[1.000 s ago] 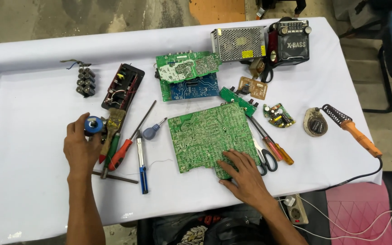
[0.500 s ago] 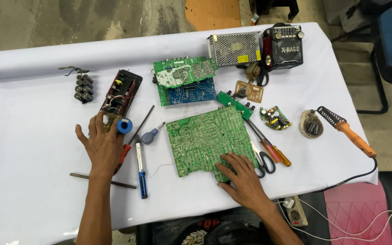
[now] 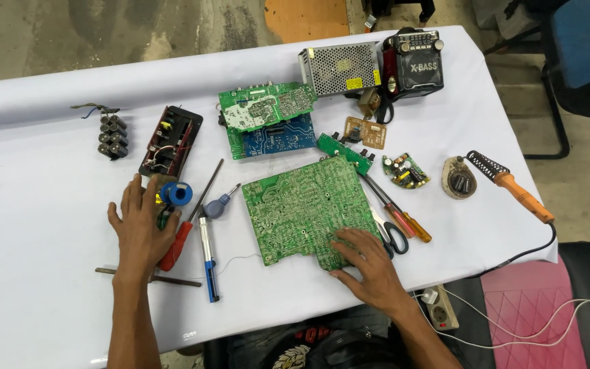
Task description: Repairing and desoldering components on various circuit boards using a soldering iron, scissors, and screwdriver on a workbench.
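Note:
My left hand (image 3: 138, 227) lies flat with fingers spread on the white tablecloth, over a green-handled tool, its fingertips next to a blue spool of solder (image 3: 177, 194). A red-handled screwdriver (image 3: 184, 229) lies just to its right. My right hand (image 3: 367, 264) rests palm down on the near right corner of a large green circuit board (image 3: 305, 210) in the middle of the table. Neither hand grips anything.
A blue desoldering pump (image 3: 206, 254) lies beside the board. Scissors and screwdrivers (image 3: 397, 222) sit to its right. Farther back are stacked circuit boards (image 3: 265, 117), a metal power supply (image 3: 339, 67), a black radio (image 3: 418, 63), a black open case (image 3: 171, 140), and a soldering iron (image 3: 513, 188).
My left hand let go of the blue solder spool, which now sits on the table beyond my fingers, and the hand flattened out. My right hand stayed on the board.

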